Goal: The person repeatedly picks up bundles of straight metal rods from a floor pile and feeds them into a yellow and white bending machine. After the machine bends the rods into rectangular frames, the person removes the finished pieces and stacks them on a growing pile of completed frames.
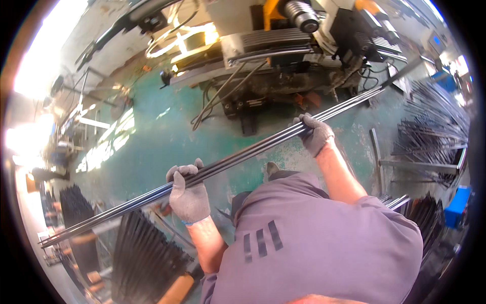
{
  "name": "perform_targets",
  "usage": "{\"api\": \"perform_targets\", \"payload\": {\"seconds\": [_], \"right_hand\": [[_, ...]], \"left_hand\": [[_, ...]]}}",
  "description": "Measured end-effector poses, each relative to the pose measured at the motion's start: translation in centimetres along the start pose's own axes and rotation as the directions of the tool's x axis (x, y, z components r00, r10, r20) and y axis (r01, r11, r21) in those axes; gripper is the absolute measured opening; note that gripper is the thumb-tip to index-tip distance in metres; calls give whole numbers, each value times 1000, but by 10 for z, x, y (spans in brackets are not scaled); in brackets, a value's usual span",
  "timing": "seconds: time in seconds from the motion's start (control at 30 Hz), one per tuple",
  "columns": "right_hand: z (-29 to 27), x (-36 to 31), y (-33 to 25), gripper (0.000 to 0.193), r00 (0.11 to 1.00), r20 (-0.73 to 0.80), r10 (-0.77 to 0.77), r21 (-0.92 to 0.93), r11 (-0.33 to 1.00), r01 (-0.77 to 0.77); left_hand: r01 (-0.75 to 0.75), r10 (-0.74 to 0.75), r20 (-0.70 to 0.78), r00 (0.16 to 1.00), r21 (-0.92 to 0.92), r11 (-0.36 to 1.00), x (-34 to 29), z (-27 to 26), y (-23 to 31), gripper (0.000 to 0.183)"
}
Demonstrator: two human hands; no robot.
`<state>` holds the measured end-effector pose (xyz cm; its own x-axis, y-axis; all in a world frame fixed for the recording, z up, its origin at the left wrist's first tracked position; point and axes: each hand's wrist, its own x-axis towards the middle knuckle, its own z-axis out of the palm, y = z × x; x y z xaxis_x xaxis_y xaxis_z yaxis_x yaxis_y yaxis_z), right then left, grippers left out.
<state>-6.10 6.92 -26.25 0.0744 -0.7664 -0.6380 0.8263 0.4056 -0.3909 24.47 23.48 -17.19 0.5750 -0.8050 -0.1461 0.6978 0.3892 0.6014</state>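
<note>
A small bundle of long, thin dark metal rods (253,150) stretches slantwise across the view, its left end lower and nearer and its right end farther off. My left hand (189,197), in a grey work glove, is closed around the bundle left of the middle, thumb and fingers curled over it. Farther along to the right, my gloved right hand (316,137) grips the same rods. The bundle is held up in front of my body, above the floor. Whether the rods are hollow I cannot tell.
Ahead stands a large machine (276,83) with hanging cables. A metal rack of many dark rods (430,134) is at the right, near a blue box (457,206). More stacked rods (144,258) stand at the lower left. The green floor (162,137) is worn.
</note>
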Motion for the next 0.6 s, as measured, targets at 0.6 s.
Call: {"api": "perform_targets", "payload": {"seconds": [0.6], "right_hand": [[109, 94, -112, 26, 886, -124, -447, -134, 892, 431]], "left_hand": [[279, -291, 91, 953, 123, 952, 236, 15, -56, 26]]}}
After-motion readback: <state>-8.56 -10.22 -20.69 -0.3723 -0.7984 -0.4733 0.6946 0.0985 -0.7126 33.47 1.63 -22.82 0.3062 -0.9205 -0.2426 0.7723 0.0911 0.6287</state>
